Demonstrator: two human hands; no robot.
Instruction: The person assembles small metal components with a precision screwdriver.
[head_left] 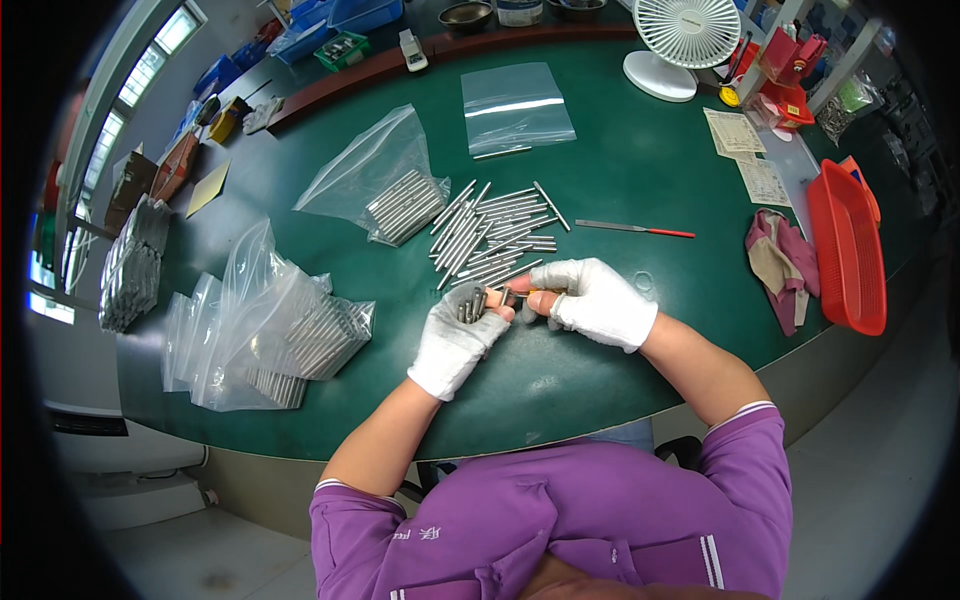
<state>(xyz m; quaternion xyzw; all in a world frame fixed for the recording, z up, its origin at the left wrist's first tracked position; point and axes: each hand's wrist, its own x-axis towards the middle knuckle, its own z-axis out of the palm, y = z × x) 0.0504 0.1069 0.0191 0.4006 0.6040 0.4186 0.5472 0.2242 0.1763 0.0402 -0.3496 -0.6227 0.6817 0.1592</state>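
In white fingerless-tipped gloves, my hands meet near the front middle of the table. My left hand (447, 342) is closed around several short metal rods (470, 308), their ends sticking up from the fingers. My right hand (602, 306) pinches a small piece with an orange-yellow part at the fingertips, against a rod end by the left thumb; its kind is too small to tell. Just beyond the hands lies a loose pile of metal rods (495, 228). A thin file (635, 229) with a red handle rests right of the pile.
Clear bags of rods (285, 335) lie at left, another open bag (400, 200) behind the pile. A flat plastic bag (515, 105) lies farther back. A white fan (675, 50), paper slips (748, 155), a cloth (783, 265) and a red basket (850, 250) stand or lie at right.
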